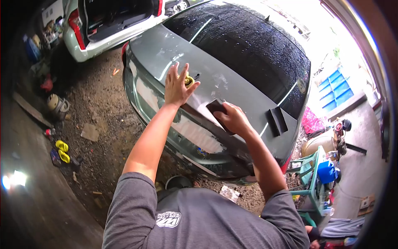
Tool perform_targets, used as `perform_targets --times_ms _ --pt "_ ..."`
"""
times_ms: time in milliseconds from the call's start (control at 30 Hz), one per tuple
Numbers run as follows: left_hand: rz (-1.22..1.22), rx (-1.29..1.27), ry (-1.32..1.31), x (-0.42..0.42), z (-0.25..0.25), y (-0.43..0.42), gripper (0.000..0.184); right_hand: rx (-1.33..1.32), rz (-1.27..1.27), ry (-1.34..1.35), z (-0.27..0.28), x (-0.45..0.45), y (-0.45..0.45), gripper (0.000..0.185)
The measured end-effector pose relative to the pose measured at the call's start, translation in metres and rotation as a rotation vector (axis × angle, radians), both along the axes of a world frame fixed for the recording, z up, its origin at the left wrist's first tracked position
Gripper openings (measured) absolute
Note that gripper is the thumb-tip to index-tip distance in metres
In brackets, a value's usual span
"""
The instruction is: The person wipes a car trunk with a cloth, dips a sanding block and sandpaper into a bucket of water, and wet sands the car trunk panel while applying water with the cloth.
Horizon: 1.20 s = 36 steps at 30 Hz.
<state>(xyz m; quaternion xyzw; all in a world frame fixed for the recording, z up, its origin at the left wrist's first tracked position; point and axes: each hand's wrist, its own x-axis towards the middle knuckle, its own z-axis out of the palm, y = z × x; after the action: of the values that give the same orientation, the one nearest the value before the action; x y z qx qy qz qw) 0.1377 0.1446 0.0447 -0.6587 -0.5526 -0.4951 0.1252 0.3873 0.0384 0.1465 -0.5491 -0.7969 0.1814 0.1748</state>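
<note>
Gravelly ground (pixel 97 110) spreads left, smooth grey floor (pixel 358 166) right; a green plastic chair (pixel 311 192) stands near right, a blue panel (pixel 336 88) far right, under bright daylight (pixel 331 37).

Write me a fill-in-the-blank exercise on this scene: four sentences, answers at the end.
1. The dark, flat, oblong block is gripped by the person's ____ hand.
2. Nearest the small, round, yellow item is the person's ____ hand.
3. The dark glass rear window of the grey car is speckled with drops of ____.
4. The rear cargo area of the white car is not closed but ____.

Missing words: right; left; water; open.
</note>
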Motion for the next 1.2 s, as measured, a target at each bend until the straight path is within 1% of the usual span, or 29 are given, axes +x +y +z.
perform_targets --times_ms 67,133,167,200,233,267,300,333,367,400,433,467,500,533,600,700,800,867,900,1000,1033,1067,1133,1200 --pt "0.034 0.097 0.004 0.0 -0.003 0.002 0.085 0.033 -0.124 0.285 -0.007 0.01 -0.018 0.031" --pt "0.049 0.143 0.042 0.0 -0.003 -0.002 0.08 0.005 -0.251 0.591 -0.019 0.015 -0.043 0.028" --pt "0.056 0.173 0.062 0.001 -0.003 -0.004 0.078 0.019 -0.255 0.805 -0.038 0.014 -0.052 0.026" --pt "0.06 0.202 0.082 0.004 -0.004 -0.008 0.076 0.028 -0.287 0.861 -0.039 0.009 -0.068 0.025" --pt "0.041 0.242 0.065 0.013 -0.001 -0.022 0.069 0.036 -0.288 0.879 -0.052 0.009 -0.078 0.025" --pt "0.031 0.165 0.024 0.027 -0.005 -0.045 0.064 0.042 -0.293 0.896 -0.064 0.009 -0.089 0.026" --pt "0.005 0.128 0.009 0.043 -0.012 -0.074 0.061 0.073 -0.312 0.847 -0.066 0.007 -0.103 0.026" --pt "-0.155 -0.014 -0.119 0.056 -0.023 -0.107 0.056 0.093 -0.285 0.858 -0.078 0.007 -0.111 0.026" --pt "-0.224 -0.055 -0.163 0.07 -0.034 -0.14 0.047 0.128 -0.285 0.821 -0.083 0.007 -0.117 0.025" --pt "-0.371 -0.162 -0.296 0.08 -0.029 -0.176 0.04 0.155 -0.289 0.784 -0.088 0.006 -0.125 0.024" --pt "-0.468 -0.369 -0.499 0.089 -0.029 -0.21 0.033 0.204 -0.252 0.766 -0.097 0.008 -0.127 0.023" --pt "-0.581 -0.418 -0.621 0.095 -0.044 -0.232 0.032 0.282 -0.211 0.744 -0.104 0.01 -0.127 0.025" --pt "-0.634 -0.514 -0.815 0.106 -0.038 -0.255 0.032 0.307 -0.208 0.711 -0.109 0.011 -0.128 0.025" --pt "-0.642 -0.655 -0.893 0.104 -0.037 -0.267 0.037 0.331 -0.198 0.68 -0.113 0.011 -0.127 0.025" --pt "-0.654 -0.653 -0.946 0.099 -0.033 -0.276 0.041 0.315 -0.159 0.668 -0.116 0.01 -0.126 0.027" --pt "-0.668 -0.638 -0.835 0.089 -0.017 -0.279 0.043 0.324 -0.118 0.648 -0.117 -0.001 -0.127 0.029" --pt "-0.59 -0.607 -0.821 0.089 -0.029 -0.283 0.045 0.372 -0.039 0.583 -0.12 -0.01 -0.127 0.035" --pt "-0.563 -0.624 -0.96 0.092 -0.027 -0.291 0.043 0.39 0.006 0.512 -0.12 -0.017 -0.13 0.039" --pt "-0.549 -0.625 -1.03 0.092 -0.025 -0.292 0.043 0.36 0.095 0.474 -0.12 -0.016 -0.131 0.051" --pt "-0.472 -0.597 -1.01 0.078 -0.03 -0.29 0.042 0.333 0.201 0.48 -0.116 -0.027 -0.141 0.059" --pt "-0.367 -0.613 -0.979 0.076 -0.025 -0.291 0.04 0.266 0.247 0.481 -0.117 -0.028 -0.144 0.065" --pt "-0.309 -0.603 -1.013 0.072 -0.031 -0.289 0.034 0.258 0.273 0.473 -0.116 -0.028 -0.144 0.065" --pt "-0.271 -0.61 -1.059 0.062 -0.038 -0.289 0.03 0.238 0.321 0.456 -0.112 -0.027 -0.146 0.065" --pt "-0.27 -0.59 -1.202 0.052 -0.046 -0.286 0.027 0.189 0.313 0.553 -0.114 -0.026 -0.146 0.06"
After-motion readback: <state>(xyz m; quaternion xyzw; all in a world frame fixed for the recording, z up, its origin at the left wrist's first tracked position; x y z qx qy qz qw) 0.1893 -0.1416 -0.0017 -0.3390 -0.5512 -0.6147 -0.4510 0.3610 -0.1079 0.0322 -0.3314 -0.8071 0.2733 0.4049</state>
